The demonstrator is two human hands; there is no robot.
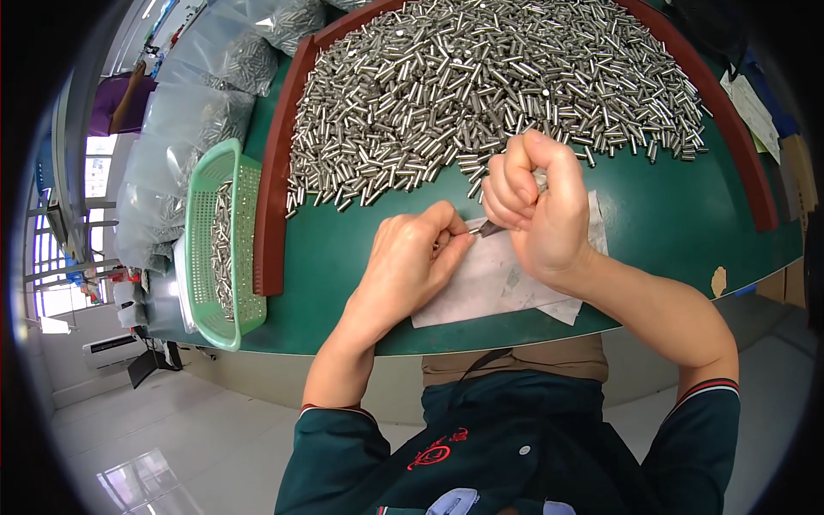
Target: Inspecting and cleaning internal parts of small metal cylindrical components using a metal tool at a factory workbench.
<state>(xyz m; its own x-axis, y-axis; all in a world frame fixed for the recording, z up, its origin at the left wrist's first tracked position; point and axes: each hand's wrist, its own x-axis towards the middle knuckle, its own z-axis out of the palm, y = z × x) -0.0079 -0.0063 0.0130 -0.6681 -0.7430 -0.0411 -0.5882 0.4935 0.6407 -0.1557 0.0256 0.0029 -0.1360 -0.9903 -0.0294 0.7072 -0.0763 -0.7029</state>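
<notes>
My left hand (410,262) is closed, with a small shiny metal pin (473,231) pinched between thumb and forefinger. My curled fingers partly hide whatever else lies in that palm. My right hand (536,202) makes a fist around a slim tool, and its dark metal tip (489,229) points at the pin's end. The fist covers most of this tool, so its exact kind cannot be made out. Both hands are over a stained white cloth (481,292) on the green tabletop (652,215). Beyond them spreads a big heap of metal pins (481,86).
Dark red rails (273,206) border the heap. Left of them stands a light green plastic basket (197,283) holding pins. Clear bags of pins (232,64) line the far left. A tan scrap (718,281) lies near the right edge. Another person (124,99) is at far left.
</notes>
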